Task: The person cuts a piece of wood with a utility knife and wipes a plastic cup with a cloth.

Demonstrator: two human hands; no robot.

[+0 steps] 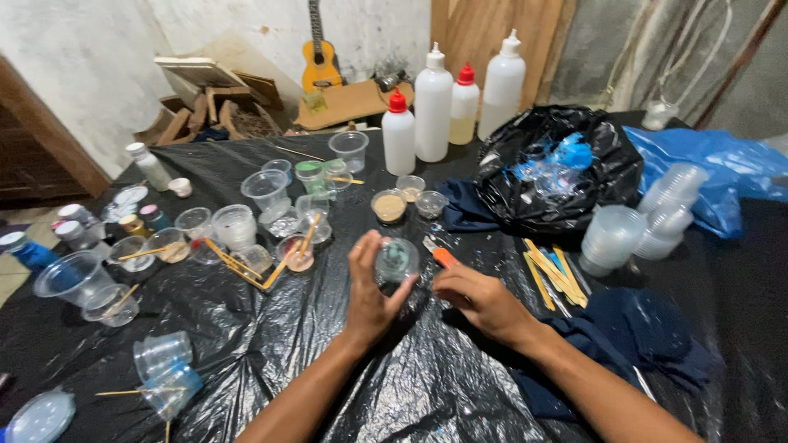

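I see the small clear cup [396, 261] raised just above the black plastic sheet [328, 361] on the worktop, near its middle, with a teal mass inside. My left hand [369, 287] has its grip closed around the cup's side wall — thumb on the near side, fingers [361, 246] behind. My right hand [480, 297] rests clenched on an orange-handled tool [444, 258] just beside the cup. I judge the cup light, thin-walled and easily crushed; hold it at the mid-wall, not the rim, with gentle pressure. Wooden sticks [554, 275] lie to the right, stacked cups [611, 238] beyond them. Squeeze bottles [433, 102] stand behind — a black bag [566, 164] beside them.
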